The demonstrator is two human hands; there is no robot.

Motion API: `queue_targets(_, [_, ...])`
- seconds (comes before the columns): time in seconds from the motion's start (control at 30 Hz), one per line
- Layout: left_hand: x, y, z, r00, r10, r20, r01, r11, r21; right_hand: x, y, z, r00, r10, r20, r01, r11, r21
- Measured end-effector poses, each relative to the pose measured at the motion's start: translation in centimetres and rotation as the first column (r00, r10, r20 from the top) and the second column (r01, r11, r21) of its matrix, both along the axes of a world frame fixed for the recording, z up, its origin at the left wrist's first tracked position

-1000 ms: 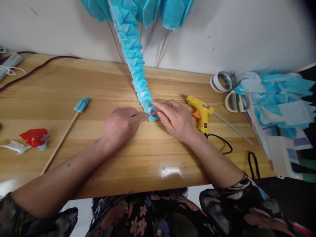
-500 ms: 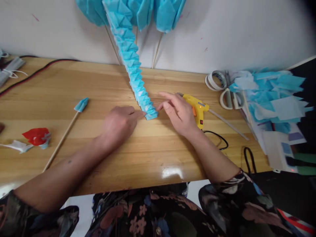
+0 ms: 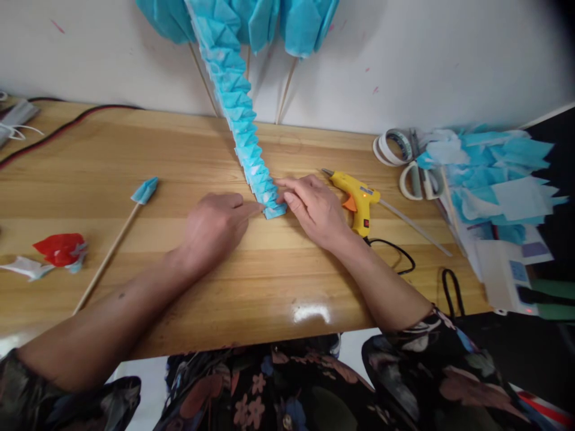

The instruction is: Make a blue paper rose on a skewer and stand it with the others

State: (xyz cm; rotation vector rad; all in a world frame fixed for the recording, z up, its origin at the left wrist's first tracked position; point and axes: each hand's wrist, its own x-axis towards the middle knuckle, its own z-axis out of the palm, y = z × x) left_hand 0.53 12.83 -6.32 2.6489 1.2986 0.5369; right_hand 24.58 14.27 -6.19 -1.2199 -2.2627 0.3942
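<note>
A long folded blue paper chain [image 3: 250, 151] hangs from blue paper bundles at the wall and runs down onto the wooden table [image 3: 179, 161]. Its lower end lies between my hands. My left hand [image 3: 214, 230] is curled, with a fingertip and thumb pressed to the left side of the chain's end. My right hand [image 3: 314, 209] lies with fingers stretched out, their tips resting on the right side of that same end. A yellow glue gun [image 3: 358, 200] lies just right of my right hand.
A wooden stick with a blue paper tip [image 3: 115, 242] and red and white paper scraps [image 3: 60, 249] lie at the left. Tape rolls [image 3: 394, 146], scissors [image 3: 420, 179], a heap of blue paper pieces [image 3: 498, 176] and a white box [image 3: 505, 275] crowd the right. Cables [image 3: 67, 123] cross the far left.
My right hand drew back off the chain's end toward the glue gun half a second ago, then came back onto it. My left hand stayed at the end.
</note>
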Motion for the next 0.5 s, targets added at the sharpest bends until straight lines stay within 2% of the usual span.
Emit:
queue_targets(0.2, [-0.09,-0.19,-0.45,0.993,0.076,0.095,-0.077,0.997,0.016,-0.32,-0.61,0.57,0.98,-0.02,-0.199,0.024,1.0,0.019])
queue_targets(0.5, [-0.22,0.04,-0.31,0.999,-0.02,0.03,0.02,1.0,0.012,-0.56,-0.51,0.27,0.992,0.055,-0.11,-0.061,0.997,-0.051])
